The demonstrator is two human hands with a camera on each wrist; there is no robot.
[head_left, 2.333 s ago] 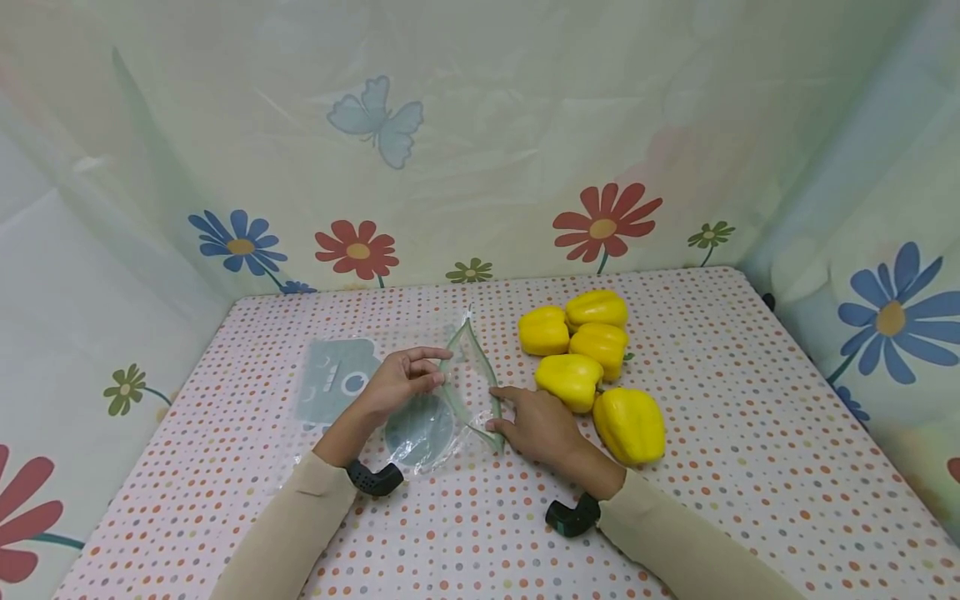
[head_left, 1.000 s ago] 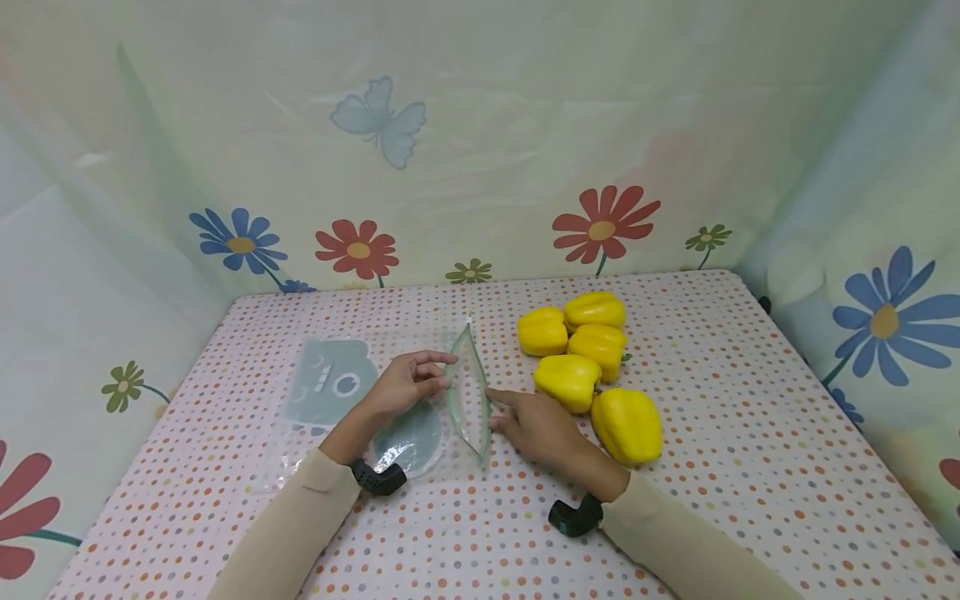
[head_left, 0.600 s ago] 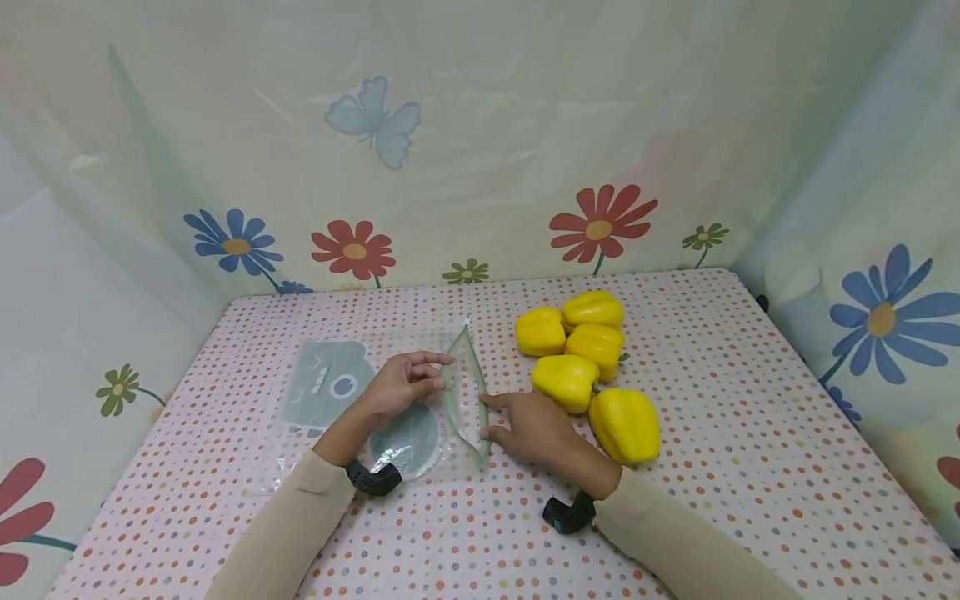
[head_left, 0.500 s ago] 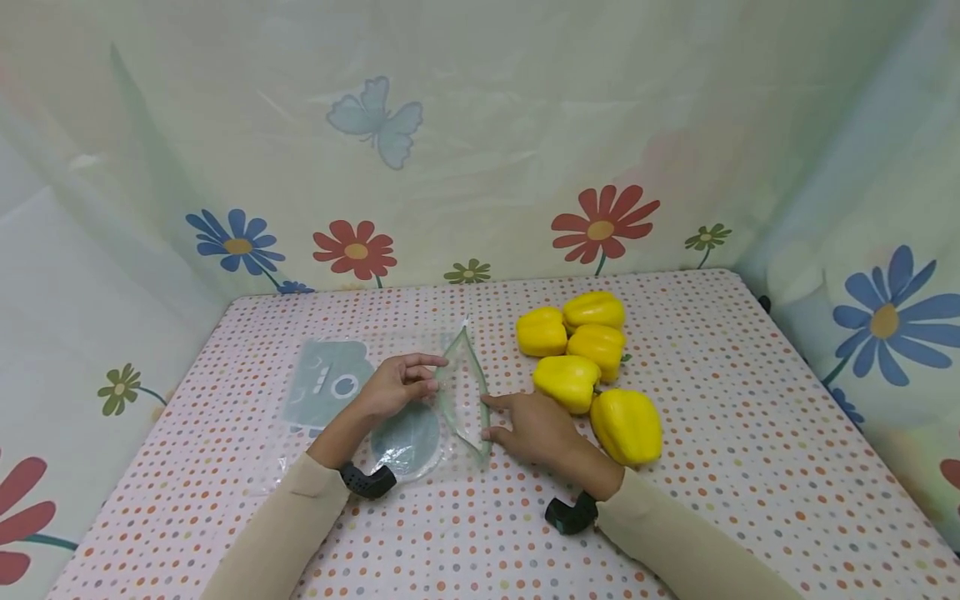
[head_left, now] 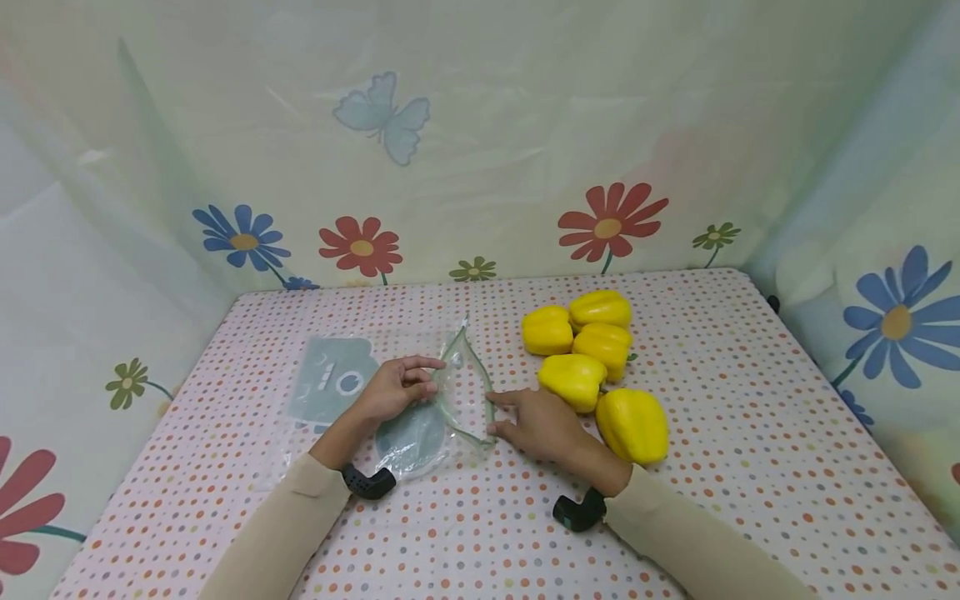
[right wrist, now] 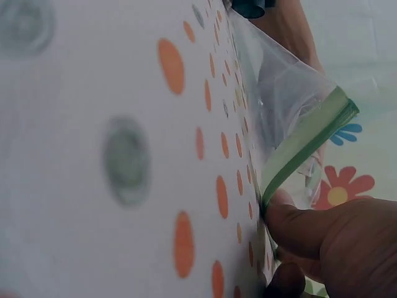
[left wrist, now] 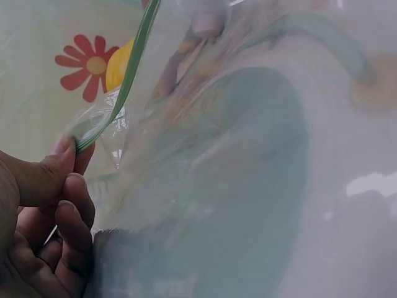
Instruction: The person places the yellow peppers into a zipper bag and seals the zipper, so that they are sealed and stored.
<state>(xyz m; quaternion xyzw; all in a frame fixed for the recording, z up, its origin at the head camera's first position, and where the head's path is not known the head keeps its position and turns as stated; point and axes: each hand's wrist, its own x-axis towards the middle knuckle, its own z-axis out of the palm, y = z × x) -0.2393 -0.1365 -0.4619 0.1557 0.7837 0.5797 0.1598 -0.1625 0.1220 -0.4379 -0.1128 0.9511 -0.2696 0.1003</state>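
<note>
A clear zip bag (head_left: 408,433) with grey-green printed shapes lies on the table, its green-edged mouth spread apart and facing right. My left hand (head_left: 393,389) pinches the raised left lip of the mouth between thumb and index finger; the left wrist view shows this pinch on the green zip strip (left wrist: 127,81). At the opposite lip, low against the table, my right hand (head_left: 546,423) holds the edge with thumb and index finger. In the right wrist view, the thumb (right wrist: 298,223) meets the green strip (right wrist: 310,136), while the other fingers are partly hidden.
Several yellow bell peppers (head_left: 573,381) sit in a cluster just beyond and right of my right hand. A dotted cloth covers the table (head_left: 450,533). A flower-printed curtain (head_left: 480,167) stands behind the table and at both sides.
The bag's mouth has widened since a second ago: the left lip has moved left with my left hand, and the right lip slightly right with my right hand. The peppers have stayed put.
</note>
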